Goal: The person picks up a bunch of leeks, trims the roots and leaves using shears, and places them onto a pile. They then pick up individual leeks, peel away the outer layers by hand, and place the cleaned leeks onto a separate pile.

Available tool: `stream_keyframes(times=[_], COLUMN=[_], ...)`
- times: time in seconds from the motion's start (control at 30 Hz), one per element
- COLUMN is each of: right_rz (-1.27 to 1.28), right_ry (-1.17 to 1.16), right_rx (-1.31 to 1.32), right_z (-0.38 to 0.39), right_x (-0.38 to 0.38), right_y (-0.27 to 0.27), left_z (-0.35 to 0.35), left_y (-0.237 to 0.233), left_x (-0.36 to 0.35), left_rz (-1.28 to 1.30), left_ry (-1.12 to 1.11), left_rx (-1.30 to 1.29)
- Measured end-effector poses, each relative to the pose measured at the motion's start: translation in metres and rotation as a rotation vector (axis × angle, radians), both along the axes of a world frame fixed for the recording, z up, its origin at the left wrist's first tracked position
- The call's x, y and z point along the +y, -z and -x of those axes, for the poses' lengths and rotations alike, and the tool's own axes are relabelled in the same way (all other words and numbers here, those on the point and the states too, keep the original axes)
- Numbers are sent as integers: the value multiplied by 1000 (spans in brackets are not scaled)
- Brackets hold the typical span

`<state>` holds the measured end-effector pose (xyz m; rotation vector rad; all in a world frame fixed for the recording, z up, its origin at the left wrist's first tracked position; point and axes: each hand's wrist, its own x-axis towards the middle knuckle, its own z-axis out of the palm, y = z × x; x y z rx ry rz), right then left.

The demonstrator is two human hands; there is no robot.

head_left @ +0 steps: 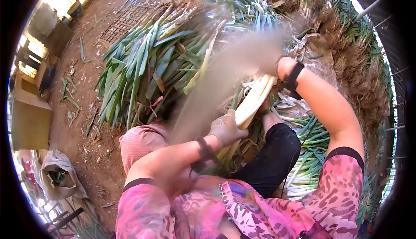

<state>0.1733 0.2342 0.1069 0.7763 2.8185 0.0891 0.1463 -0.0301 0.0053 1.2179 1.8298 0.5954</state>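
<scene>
My left hand point(227, 128), in a pale work glove, is wrapped round the lower part of several thick white green onion stalks point(255, 100). They slant up and to the right in front of my body. My right hand point(264, 52), also gloved as far as I can see, is smeared by motion near the upper end of the stalks. Whether its fingers close on anything is hidden by the blur. From it a broad greyish streak point(212, 87) runs down to the left, too blurred to identify.
A big heap of untrimmed green onions point(147, 61) lies ahead to the left, beside a plastic crate point(125, 22). Peeled green onions point(305, 174) lie by my right knee. Rooted bundles point(346, 65) are stacked along the right. An open sack point(63, 174) stands at the lower left.
</scene>
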Motion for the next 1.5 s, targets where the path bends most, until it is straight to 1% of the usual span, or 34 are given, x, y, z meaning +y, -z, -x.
stream_keyframes(times=[0.07,0.13,0.17,0.2,0.27,0.3,0.33,0.37,0.4,0.43,0.47,0.53,0.57,0.63,0.67,0.7,0.73,0.77,0.8,0.83,0.87,0.93,0.97,1.0,1.03,1.1,1.2,1.23,1.27,1.33,1.37,1.43,1.47,1.5], right_rz=[-47,-169,-288,-399,-458,-482,-41,-17,-100,-144,-31,323,262,255,305,324,339,400,783,971,1176,1118,1052,985,977,1010,1215,1085,949,1357,1084,1262,1332,1479], right_ry=[119,292,355,423,623,719,782,870,997,1089,1072,997,836,604,536,524,504,484,306,187,75,21,75,131,238,389,598,475,361,606,539,420,379,389], right_rx=[65,172,221,273,473,577,855,936,969,984,999,1027,747,633,797,898,995,937,896,936,955,1090,1135,1177,1153,1236,1427,1419,1416,1439,1295,1289,1289,1281], right_z=[-14,-41,-59,-76,-97,-99,-108,-126,-151,-175,-189,-187,-177,-142,-123,-109,-90,-80,-71,-59,-47,-9,-5,-2,-4,-10,-16,-20,-24,-19,-21,-28,-31,-30], right_x=[17,56,87,119,131,134,108,117,140,152,153,141,136,103,84,85,79,67,62,38,13,-101,-109,-116,-112,-91,-62,-53,-45,-56,-80,-85,-85,-91], right_y=[-28,-47,-41,-36,-39,-38,-75,-83,-90,-98,-96,-81,-64,-23,-4,8,7,8,23,43,64,66,75,84,87,87,81,100,118,99,72,85,89,88], left_z=[5,9,13,18,33,43,48,57,68,74,80,86,88,94,98,102,104,105,106,103,102,101,102,100,97,104,106,100,95,95,98,108,116,116], left_y=[-14,-3,1,-1,-12,-24,-16,-13,-11,10,17,30,36,45,49,52,50,48,40,11,-4,28,40,32,16,31,33,29,25,7,4,2,9,18], left_x=[-2,-5,-5,-3,8,7,1,-4,-8,-10,-5,0,1,3,7,10,15,17,19,14,12,19,21,16,9,11,14,18,19,22,22,22,25,27], left_rz=[34,-62,-113,-192,-351,-255,-258,-204,-151,-169,-178,-190,-193,-190,-192,-194,-206,-202,-196,-174,-150,-352,-445,-399,-352,-304,-140,-196,-184,-161,-221,-337,-337,-367], left_ry=[2,2,2,-12,-33,-26,-78,-48,-13,-34,-37,-63,-82,-110,-107,-104,-94,-110,-128,-180,-236,-253,-256,-320,-382,-382,-345,-386,-399,-422,-443,-483,-514,-476], left_rx=[-29,-43,-47,-109,-240,-352,-472,-582,-687,-613,-605,-608,-609,-597,-584,-570,-560,-618,-676,-804,-933,-802,-729,-769,-810,-825,-790,-809,-791,-737,-785,-884,-927,-865])
